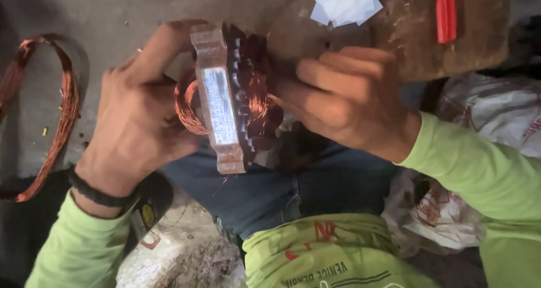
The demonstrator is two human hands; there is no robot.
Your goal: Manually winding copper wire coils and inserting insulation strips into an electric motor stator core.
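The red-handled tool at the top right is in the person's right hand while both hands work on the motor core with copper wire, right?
Not quite. In the head view the red-handled tool lies untouched on the wooden block. The right hand is at the copper wire on the motor core, which the left hand grips.

a metal motor stator (221, 105) stands on edge above the lap, copper wire coils (189, 105) bulging from its slots.

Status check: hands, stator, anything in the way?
Left hand grips motor stator from its side. Right hand fingers at the copper winding. Loose copper coil lies left, apart. Nothing blocking.
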